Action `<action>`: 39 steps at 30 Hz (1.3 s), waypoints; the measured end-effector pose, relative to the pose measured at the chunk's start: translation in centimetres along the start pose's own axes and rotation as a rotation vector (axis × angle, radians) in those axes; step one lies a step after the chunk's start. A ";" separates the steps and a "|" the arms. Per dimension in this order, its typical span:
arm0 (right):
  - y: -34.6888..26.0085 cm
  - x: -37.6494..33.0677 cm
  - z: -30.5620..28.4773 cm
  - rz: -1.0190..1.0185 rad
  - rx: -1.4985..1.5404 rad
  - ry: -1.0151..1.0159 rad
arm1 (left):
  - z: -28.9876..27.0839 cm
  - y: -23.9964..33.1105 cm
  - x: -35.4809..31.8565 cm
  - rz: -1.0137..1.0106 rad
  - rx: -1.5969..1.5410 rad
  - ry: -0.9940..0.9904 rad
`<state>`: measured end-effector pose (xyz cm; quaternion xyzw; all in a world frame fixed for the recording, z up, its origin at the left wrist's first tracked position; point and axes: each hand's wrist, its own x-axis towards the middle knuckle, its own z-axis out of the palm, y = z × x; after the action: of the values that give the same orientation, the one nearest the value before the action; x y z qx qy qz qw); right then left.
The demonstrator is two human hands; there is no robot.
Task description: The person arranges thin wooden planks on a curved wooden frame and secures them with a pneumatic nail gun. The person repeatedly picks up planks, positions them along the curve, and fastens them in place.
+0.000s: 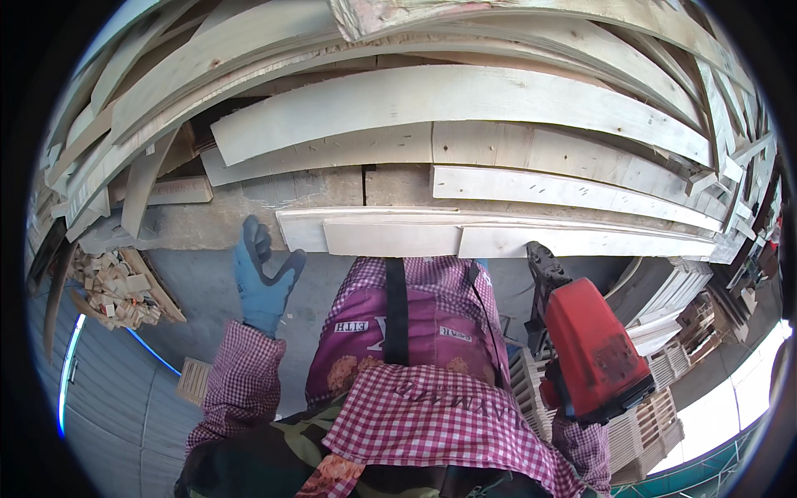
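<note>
My left hand [265,278], in a blue work glove, is at the near edge of the bench, just left of the stacked boards. Its thumb stands apart from the partly curled fingers, with nothing between them. On the right, a red and black nail gun [594,349] hides my right hand, whose checked sleeve [583,452] runs up to it. The gun's dark nose [544,261] is at the near edge of a pale narrow board [581,241]. Beside that lies a shorter pale board [390,236], overlapping others along the bench edge.
Farther back, a long wide board [465,93] and a narrower strip [573,192] lie across the bench [191,228]. Long planks are heaped behind them. Wood offcuts [124,286] are piled at the left, and stacked boards [672,299] and slatted pallets [643,432] stand at the right.
</note>
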<state>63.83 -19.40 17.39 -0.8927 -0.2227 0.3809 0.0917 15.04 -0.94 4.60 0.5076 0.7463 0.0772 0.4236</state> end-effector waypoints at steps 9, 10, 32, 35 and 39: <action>-0.6 -0.2 0.4 0.018 0.004 -0.012 | 2.5 1.1 0.1 -0.180 -0.224 0.100; -0.5 -0.3 0.4 0.020 0.006 -0.016 | 2.2 1.7 0.1 -0.227 -0.244 0.078; 0.3 -0.3 2.2 -0.042 0.038 -0.059 | 11.1 8.5 2.1 0.651 0.584 -0.164; 0.2 -0.2 2.6 -0.052 0.037 -0.064 | 11.5 8.4 2.0 0.658 0.577 -0.128; 0.4 -0.4 3.3 -0.055 0.044 -0.064 | 11.5 8.2 1.9 0.687 0.598 -0.123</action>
<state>61.37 -19.94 15.22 -0.8712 -0.2417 0.4115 0.1147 28.62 0.88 0.74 0.8291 0.4977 -0.0361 0.2520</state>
